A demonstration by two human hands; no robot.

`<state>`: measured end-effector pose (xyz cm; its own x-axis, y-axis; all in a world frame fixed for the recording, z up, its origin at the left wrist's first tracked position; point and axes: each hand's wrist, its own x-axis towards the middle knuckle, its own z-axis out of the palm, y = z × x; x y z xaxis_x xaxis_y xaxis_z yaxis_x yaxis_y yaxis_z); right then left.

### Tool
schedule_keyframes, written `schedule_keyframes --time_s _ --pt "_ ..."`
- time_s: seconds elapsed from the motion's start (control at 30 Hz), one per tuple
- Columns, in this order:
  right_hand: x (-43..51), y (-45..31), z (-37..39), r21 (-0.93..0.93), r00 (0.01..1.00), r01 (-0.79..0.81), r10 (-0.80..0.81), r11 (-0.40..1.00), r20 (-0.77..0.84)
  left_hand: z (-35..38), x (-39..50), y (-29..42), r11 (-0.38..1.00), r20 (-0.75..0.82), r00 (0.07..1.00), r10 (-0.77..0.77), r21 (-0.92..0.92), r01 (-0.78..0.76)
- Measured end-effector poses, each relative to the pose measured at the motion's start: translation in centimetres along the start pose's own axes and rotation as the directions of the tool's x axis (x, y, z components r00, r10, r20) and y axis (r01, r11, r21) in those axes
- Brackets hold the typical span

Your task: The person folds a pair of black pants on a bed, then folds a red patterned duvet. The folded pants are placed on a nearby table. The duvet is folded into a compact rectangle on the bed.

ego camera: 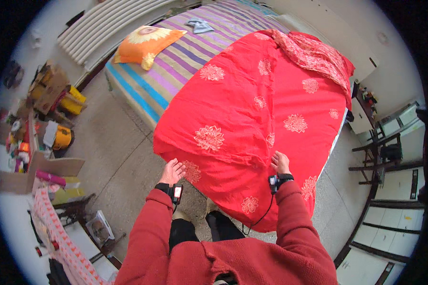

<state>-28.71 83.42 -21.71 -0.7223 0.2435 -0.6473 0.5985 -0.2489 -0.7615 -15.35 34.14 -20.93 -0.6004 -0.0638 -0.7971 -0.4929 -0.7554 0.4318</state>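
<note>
A red quilt (235, 117) with pale flower prints spreads over the near part of the bed and drapes down its side before me. My left hand (173, 172) is beside the quilt's lower left edge, with its fingers apart and nothing in them. Over the quilt, right of a long raised crease, is my right hand (280, 162) with its fingers curled. Whether those fingers pinch any cloth cannot be made out. A pink patterned cloth (312, 58) lies bunched across the quilt's far right part. Each wrist wears a strapped device.
A striped bedsheet (185, 58) bears an orange pillow (142, 44) and a folded grey cloth (199, 25). A radiator (107, 28) runs along the wall. Boxes and a yellow bucket (62, 138) stand at left. White cabinets (385, 228) and a wooden stool (369, 160) stand at right.
</note>
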Motion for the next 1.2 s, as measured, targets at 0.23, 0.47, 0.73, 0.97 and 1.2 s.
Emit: schedule_keyframes --time_s 0.23,0.47,0.73,0.97,1.2 --pt "6.0 1.7 10.1 -0.442 0.799 0.405 -0.545 0.801 -0.254 2.2 11.0 6.7 0.962 0.235 0.970 -0.068 -0.242 0.126" --pt "3.6 -2.4 19.3 -0.098 0.993 -0.037 0.047 0.994 0.108 8.3 9.9 13.7 0.978 0.423 0.905 -0.047 -0.166 0.129" --pt "-9.3 -20.8 17.3 -0.438 -0.119 0.821 -0.860 -0.366 0.496 17.6 -2.4 21.9 0.939 0.631 0.772 -0.072 -0.218 0.265" --pt "-33.5 -16.8 4.0 -0.377 0.716 0.656 -0.697 0.654 0.036 12.4 -7.3 14.6 0.975 0.736 0.661 -0.145 -0.009 0.223" --pt "-20.5 19.3 18.3 -0.187 0.969 0.231 -0.243 0.955 -0.047 -4.0 6.7 16.3 0.927 0.384 0.918 0.099 0.299 -0.225"
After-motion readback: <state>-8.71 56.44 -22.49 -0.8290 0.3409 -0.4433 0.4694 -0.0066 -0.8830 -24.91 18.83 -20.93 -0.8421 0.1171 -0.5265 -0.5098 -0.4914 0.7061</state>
